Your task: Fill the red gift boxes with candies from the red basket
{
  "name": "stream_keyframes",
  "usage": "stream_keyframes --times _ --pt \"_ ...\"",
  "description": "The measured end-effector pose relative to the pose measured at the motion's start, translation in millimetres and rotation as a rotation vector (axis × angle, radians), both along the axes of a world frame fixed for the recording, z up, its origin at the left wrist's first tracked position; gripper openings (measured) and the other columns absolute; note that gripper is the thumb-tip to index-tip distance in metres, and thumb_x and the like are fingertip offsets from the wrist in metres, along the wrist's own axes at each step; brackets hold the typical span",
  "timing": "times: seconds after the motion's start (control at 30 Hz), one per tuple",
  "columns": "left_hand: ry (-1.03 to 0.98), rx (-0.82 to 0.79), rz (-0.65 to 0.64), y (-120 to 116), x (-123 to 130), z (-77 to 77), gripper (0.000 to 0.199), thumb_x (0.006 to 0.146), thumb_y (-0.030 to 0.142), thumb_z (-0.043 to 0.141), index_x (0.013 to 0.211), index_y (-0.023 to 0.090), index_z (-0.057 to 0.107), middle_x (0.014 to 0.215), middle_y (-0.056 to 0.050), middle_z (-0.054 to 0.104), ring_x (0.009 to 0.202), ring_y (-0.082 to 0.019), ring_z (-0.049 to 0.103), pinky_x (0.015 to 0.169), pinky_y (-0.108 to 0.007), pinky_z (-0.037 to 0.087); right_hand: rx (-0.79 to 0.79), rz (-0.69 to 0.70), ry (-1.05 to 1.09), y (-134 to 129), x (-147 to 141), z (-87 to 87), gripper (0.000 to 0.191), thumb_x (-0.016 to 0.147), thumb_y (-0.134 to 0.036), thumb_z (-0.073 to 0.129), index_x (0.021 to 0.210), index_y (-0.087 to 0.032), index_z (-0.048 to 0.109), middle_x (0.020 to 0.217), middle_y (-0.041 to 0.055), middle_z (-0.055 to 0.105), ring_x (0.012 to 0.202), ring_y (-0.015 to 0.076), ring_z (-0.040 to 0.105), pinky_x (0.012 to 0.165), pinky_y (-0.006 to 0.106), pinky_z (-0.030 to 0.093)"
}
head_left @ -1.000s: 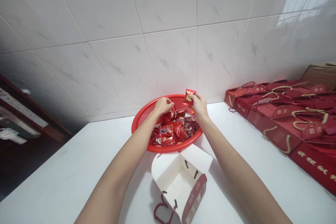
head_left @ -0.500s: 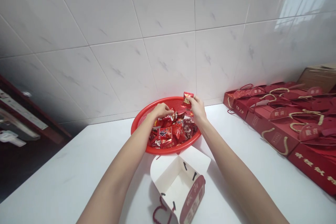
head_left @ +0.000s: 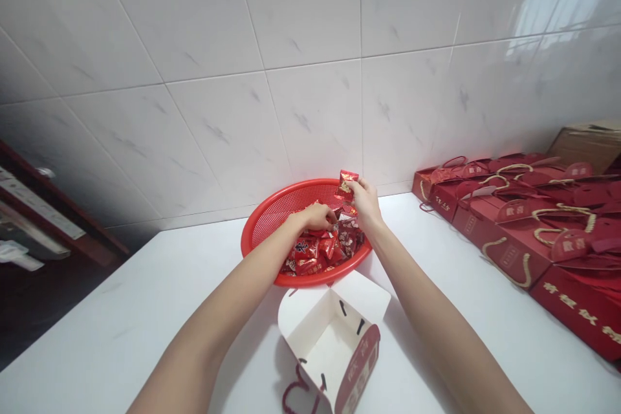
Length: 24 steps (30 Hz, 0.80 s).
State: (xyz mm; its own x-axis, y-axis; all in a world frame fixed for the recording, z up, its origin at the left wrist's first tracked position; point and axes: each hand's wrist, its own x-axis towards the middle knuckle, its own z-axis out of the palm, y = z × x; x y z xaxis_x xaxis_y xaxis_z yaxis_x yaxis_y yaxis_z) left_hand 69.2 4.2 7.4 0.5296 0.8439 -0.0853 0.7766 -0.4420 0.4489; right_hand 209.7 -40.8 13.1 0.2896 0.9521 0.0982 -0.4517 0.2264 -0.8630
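A red oval plastic basket (head_left: 257,223) holds a heap of red wrapped packets (head_left: 310,257). Inside it, my left hand (head_left: 320,217) reaches down among the packets with its fingers curled together; whatever lies between the fingertips is hidden. My right hand (head_left: 363,199) is above the basket's right rim and pinches a small red and gold packet (head_left: 347,185). In front of the basket, an open box (head_left: 330,343) with a white inside, a dark red printed side and a dark red cord stands with its flaps spread.
Rows of dark red gift boxes (head_left: 514,246) with rope handles fill the right side of the white table (head_left: 194,272). Behind them is a brown cardboard box (head_left: 585,145). A tiled wall (head_left: 310,116) runs along the table's back edge.
My left hand has moved right and slightly down across the packets, and its fingers have curled. My right hand holds the packet in nearly the same place.
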Motion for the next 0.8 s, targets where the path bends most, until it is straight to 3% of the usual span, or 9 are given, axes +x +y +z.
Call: stream_keyframes --times 0.27,0.4,0.5,0.67,0.8 --pt "0.152 0.025 -0.067 1 6 -6.5 0.020 0.055 0.014 0.081 0.070 0.023 0.072 0.061 0.001 0.065 0.065 -0.021 0.061 0.062 -0.026 0.039 -0.007 -0.002 -0.002 -3 0 3.6 0.003 0.071 -0.020 0.060 0.071 -0.020 0.063 0.064 -0.0043 0.066 0.059 0.0120 0.064 0.053 0.021 0.048" --pt "0.189 0.053 -0.079 0 8 -8.8 0.018 0.060 0.017 0.080 0.077 0.025 0.075 0.061 0.001 0.066 0.065 -0.021 0.062 0.062 -0.026 0.040 -0.009 -0.005 -0.010 -3 0 4.0 0.004 0.071 -0.020 0.059 0.070 -0.020 0.063 0.063 -0.0048 0.066 0.060 0.0114 0.063 0.055 0.020 0.048" --pt "0.192 0.102 -0.052 0 8 -10.4 0.019 0.064 0.019 0.080 0.082 0.027 0.078 0.068 0.000 0.071 0.071 -0.022 0.066 0.066 -0.026 0.043 -0.006 0.000 -0.016 -3 0 3.3 0.002 0.071 -0.021 0.060 0.070 -0.020 0.062 0.064 -0.0051 0.066 0.059 0.0114 0.063 0.055 0.021 0.047" --pt "0.155 0.263 0.091 4 -1 -1.9 0.020 0.081 0.022 0.068 0.097 0.027 0.079 0.099 -0.009 0.076 0.097 -0.029 0.069 0.081 -0.031 0.046 0.009 0.012 -0.013 -4 0 2.1 0.002 0.071 -0.023 0.061 0.071 -0.021 0.061 0.062 -0.0053 0.065 0.057 0.0117 0.060 0.053 0.022 0.048" --pt "0.121 0.277 0.078 6 -4 4.1 0.021 0.087 0.023 0.061 0.095 0.024 0.080 0.096 -0.009 0.077 0.096 -0.028 0.070 0.080 -0.031 0.046 0.032 0.012 -0.011 -3 1 0.0 0.005 0.070 -0.024 0.063 0.071 -0.021 0.060 0.064 -0.0053 0.065 0.059 0.0120 0.061 0.055 0.022 0.049"
